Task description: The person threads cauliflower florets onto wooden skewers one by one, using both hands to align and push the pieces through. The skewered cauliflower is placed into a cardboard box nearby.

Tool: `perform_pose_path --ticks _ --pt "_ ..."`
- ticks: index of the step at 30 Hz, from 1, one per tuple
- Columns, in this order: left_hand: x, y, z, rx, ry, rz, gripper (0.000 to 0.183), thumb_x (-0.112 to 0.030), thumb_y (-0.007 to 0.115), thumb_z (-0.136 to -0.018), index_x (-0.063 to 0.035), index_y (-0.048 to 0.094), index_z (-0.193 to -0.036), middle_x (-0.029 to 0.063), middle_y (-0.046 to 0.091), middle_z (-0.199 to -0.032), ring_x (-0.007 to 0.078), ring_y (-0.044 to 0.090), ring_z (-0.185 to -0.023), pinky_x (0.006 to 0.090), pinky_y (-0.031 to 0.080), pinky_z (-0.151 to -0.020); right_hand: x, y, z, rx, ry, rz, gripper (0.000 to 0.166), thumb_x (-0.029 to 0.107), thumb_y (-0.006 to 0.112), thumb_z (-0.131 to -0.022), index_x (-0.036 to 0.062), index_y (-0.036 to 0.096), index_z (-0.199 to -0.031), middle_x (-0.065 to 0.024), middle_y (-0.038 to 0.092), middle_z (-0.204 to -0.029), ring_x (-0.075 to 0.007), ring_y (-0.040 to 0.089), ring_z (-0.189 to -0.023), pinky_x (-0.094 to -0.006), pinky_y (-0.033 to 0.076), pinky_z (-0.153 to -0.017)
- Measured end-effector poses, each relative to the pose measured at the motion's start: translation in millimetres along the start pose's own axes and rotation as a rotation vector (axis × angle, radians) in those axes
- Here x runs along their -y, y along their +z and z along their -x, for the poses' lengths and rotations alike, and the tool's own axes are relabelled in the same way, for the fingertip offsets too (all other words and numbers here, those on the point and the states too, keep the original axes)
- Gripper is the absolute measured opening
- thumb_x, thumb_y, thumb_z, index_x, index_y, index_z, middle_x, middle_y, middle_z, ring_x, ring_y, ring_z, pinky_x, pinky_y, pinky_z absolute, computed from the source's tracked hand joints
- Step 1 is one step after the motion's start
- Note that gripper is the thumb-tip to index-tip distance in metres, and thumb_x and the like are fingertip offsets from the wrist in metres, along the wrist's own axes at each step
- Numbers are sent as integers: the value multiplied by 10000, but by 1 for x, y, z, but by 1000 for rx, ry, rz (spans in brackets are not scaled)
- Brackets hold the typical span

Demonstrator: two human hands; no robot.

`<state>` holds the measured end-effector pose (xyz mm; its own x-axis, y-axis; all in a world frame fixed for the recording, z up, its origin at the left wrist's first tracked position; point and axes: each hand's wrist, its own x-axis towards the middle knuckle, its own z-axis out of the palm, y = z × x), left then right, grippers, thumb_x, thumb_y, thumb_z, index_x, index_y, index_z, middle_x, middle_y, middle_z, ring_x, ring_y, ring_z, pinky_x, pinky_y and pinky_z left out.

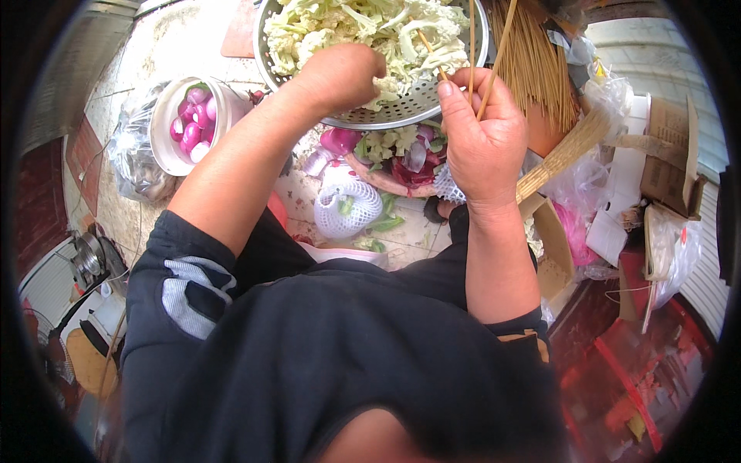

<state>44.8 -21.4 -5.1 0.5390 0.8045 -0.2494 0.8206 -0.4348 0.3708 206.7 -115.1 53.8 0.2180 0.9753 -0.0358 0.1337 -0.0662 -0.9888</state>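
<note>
Cauliflower florets (341, 29) fill a perforated metal colander (399, 113) at the top. My left hand (341, 78) is over its near left side, fingers curled beside the florets; its fingertips are partly hidden, and whether it holds a piece cannot be told. At the colander's right rim, my right hand (486, 127) grips several thin wooden skewers (496, 61) between thumb and fingers. One of them slants up left among florets; whether it pierces them is unclear. A bundle of similar sticks (524, 58) lies to the right of the colander.
A white bucket (165, 156) of peeled purple onions (194, 124) stands left, beside a plastic bag (136, 153). Below the colander are vegetable scraps (414, 165) and white foam netting (347, 208). A straw broom (564, 153), a cardboard box (556, 254) and plastic bags are on the right.
</note>
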Motion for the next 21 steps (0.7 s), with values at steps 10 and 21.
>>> perform_pose_path --ticks 10,21 --pt "-24 29 -2 39 42 -256 255 -140 562 -788 -133 665 -1021 102 615 -1024 260 604 -1000 392 516 -783 -2 -3 3 15 -11 53 89 106 632 -840 29 592 -859 25 543 -584 -35 470 -540 -220 398 -502" --pt "-25 5 -8 98 18 -90 198 -151 584 -762 -128 709 -914 105 638 -946 273 610 -931 386 512 -784 -1 -8 6 19 -15 76 101 112 644 -829 30 594 -858 -1 556 -589 -59 491 -532 -237 422 -517"
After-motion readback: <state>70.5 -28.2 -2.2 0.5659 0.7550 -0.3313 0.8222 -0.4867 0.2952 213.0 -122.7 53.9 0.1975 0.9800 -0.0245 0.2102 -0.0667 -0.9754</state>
